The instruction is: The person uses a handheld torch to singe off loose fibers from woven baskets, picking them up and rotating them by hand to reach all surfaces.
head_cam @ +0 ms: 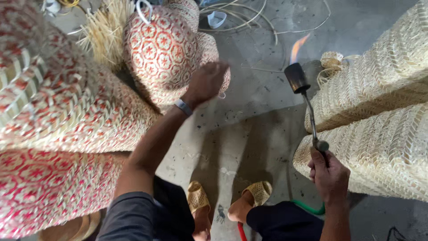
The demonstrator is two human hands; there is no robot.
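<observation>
Woven red-patterned basket point(162, 49) rests under your left hand point(206, 82); your right hand point(329, 175) grips the lit torch point(305, 102) beside it, so keep the flame moving.

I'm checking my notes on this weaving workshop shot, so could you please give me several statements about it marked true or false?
1. The right hand holds a gas torch with a lit flame. True.
2. The left hand rests on a plain, uncoloured basket. False: it touches a red-and-natural patterned woven basket.
3. The pale woven baskets lie on the right side. True.
4. The torch flame touches the patterned basket. False: the flame points up over the concrete floor, apart from that basket.
5. The person is barefoot. False: woven sandals are on the feet.
</observation>
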